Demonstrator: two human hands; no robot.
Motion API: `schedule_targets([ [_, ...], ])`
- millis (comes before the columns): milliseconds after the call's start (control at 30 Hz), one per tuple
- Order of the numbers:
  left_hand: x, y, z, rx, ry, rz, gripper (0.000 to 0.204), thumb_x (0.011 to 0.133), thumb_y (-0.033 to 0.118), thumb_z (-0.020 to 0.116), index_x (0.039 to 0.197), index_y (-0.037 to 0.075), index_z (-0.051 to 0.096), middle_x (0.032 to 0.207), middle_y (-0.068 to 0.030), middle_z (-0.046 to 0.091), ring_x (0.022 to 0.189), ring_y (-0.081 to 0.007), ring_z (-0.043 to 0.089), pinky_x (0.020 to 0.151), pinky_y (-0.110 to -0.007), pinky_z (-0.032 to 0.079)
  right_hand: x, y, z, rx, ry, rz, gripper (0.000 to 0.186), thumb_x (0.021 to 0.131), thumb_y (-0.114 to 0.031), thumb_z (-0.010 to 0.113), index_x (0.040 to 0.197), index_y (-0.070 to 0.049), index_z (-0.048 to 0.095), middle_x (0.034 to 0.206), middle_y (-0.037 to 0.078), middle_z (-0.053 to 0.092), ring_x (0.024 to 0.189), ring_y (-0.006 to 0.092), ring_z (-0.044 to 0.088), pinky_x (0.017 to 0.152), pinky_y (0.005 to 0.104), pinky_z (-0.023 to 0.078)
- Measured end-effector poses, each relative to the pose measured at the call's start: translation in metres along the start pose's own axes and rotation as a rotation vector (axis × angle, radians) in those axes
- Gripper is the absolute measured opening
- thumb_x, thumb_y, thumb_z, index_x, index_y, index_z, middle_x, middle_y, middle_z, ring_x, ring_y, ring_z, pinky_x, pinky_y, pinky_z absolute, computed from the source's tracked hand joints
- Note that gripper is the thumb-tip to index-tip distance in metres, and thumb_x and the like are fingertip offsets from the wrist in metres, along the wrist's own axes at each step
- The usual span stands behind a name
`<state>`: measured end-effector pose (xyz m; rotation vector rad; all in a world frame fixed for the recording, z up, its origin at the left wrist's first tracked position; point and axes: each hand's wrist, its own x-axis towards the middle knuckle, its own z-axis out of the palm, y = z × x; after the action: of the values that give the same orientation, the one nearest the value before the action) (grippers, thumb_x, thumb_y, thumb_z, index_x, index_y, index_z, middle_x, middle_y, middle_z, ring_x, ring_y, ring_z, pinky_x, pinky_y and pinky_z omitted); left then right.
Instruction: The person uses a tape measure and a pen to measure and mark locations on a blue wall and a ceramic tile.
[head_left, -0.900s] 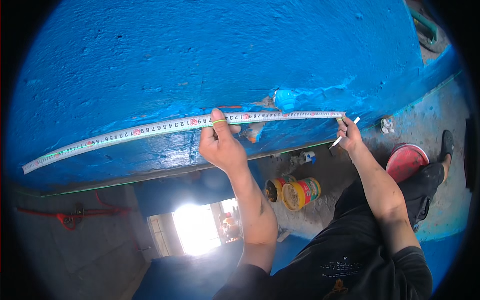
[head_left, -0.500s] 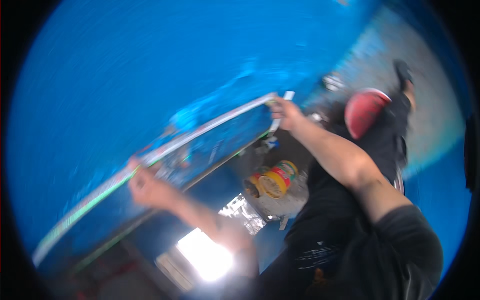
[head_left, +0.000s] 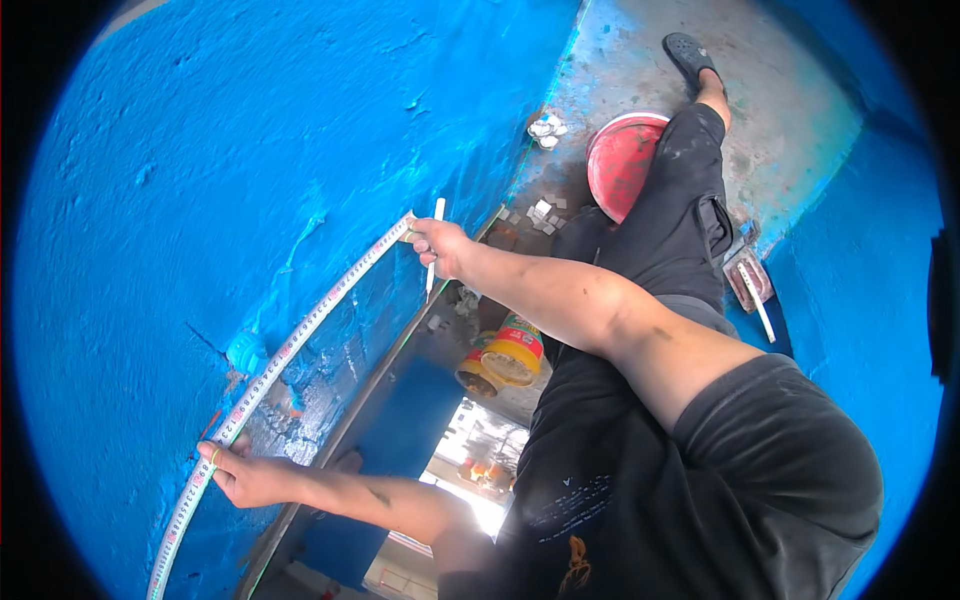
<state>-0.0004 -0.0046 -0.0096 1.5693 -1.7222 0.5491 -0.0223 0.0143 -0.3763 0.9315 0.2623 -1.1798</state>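
A white measuring tape (head_left: 325,305) runs diagonally across the blue painted wall (head_left: 130,200), beside a rough, patched area (head_left: 290,415). My left hand (head_left: 235,475) is closed on the tape at the lower left, thumb on top, with a thin bright line across that thumb. Farther up to the right, my right hand (head_left: 440,248) pinches the tape near its upper end and also holds a slim white pen-like stick (head_left: 439,206), which sticks out above and below my fingers. A blue lump (head_left: 245,355) protrudes from the wall just left of the tape.
My outstretched leg (head_left: 680,170) lies over the floor (head_left: 770,130), beside a red tub (head_left: 620,160). Yellow buckets (head_left: 512,365) stand below my right forearm. A metal ledge (head_left: 395,350) borders the wall; a tool (head_left: 750,290) lies by my hip at right.
My view has turned, so the tape now slants steeply instead of lying nearly level. Both hands still hold it, the left now lower left, the right higher up.
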Motion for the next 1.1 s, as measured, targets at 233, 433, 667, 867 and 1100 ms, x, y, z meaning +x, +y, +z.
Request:
schedule_targets([
  [233, 0.01, -0.007, 0.017, -0.12, -0.009, 0.064, 0.04, 0.093, 0.035, 0.068, 0.097, -0.005, 0.072, 0.069, -0.0086, 0.065, 0.062, -0.016, 0.057, 0.059, -0.032, 0.047, 0.034, -0.008, -0.027, 0.027, -0.103, -0.037, 0.015, 0.095, -0.022, 0.06, 0.101, -0.008, 0.059, 0.082, 0.006, 0.062, 0.057, 0.0122, 0.049, 0.046, 0.0268, 0.039],
  [433, -0.001, -0.01, 0.003, 0.158, -0.01, 0.056, 0.053, 0.095, 0.041, 0.063, 0.058, 0.003, 0.062, 0.052, -0.0067, 0.059, 0.051, -0.0163, 0.045, 0.056, -0.038, 0.036, 0.021, -0.008, -0.038, -0.057, -0.124, -0.017, 0.015, 0.096, -0.023, 0.06, 0.1, -0.01, 0.057, 0.083, 0.0, 0.058, 0.055, 0.0048, 0.042, 0.041, 0.0198, 0.031],
  [667, -0.003, 0.004, -0.008, -0.101, -0.051, -0.031, 0.043, 0.098, 0.033, 0.061, 0.07, 0.001, 0.062, 0.055, -0.0064, 0.062, 0.051, -0.0065, 0.051, 0.05, -0.026, 0.037, 0.017, 0.0, -0.026, -0.022, -0.12, 0.052, 0.012, 0.098, -0.016, 0.054, 0.109, -0.01, 0.055, 0.086, 0.0, 0.058, 0.052, 0.0043, 0.04, 0.04, 0.0196, 0.029],
  [867, 0.002, 0.0, -0.004, -0.141, -0.066, -0.006, 0.043, 0.098, 0.031, 0.062, 0.069, 0.0, 0.062, 0.055, -0.008, 0.063, 0.051, -0.007, 0.052, 0.05, -0.025, 0.038, 0.026, -0.001, -0.027, -0.038, -0.142, 0.026, 0.011, 0.098, -0.015, 0.054, 0.108, -0.01, 0.056, 0.088, 0.0, 0.059, 0.052, 0.0031, 0.038, 0.042, 0.0187, 0.028],
  [1100, 0.001, -0.001, -0.004, -0.121, -0.063, -0.009, 0.043, 0.097, 0.031, 0.062, 0.068, 0.0, 0.061, 0.055, -0.0085, 0.063, 0.051, -0.0073, 0.052, 0.05, -0.025, 0.039, 0.018, -0.001, -0.019, -0.042, -0.099, 0.041, 0.01, 0.099, -0.018, 0.057, 0.105, -0.01, 0.056, 0.075, -0.004, 0.052, 0.048, 0.0023, 0.035, 0.039, 0.0185, 0.027],
])
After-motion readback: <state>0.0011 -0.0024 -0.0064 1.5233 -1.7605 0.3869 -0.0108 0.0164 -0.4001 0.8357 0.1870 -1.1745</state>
